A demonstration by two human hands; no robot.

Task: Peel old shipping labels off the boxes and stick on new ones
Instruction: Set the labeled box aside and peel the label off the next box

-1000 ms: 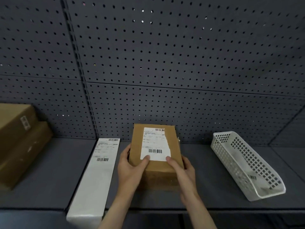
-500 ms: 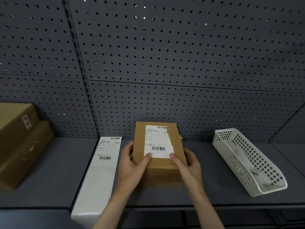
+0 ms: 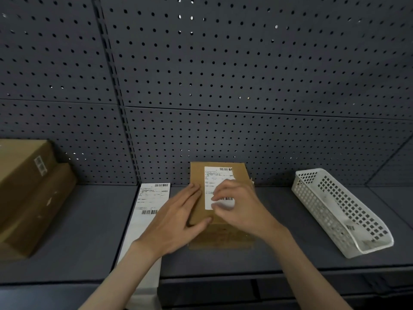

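Under right hand (image 3: 241,206): label (image 3: 214,182) on box (image 3: 197,175)

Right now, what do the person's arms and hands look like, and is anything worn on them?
The left hand and right hand are bare: no gloves, rings or watch visible. Both forearms are uncovered to the picture's lower edge, with no sleeves showing.
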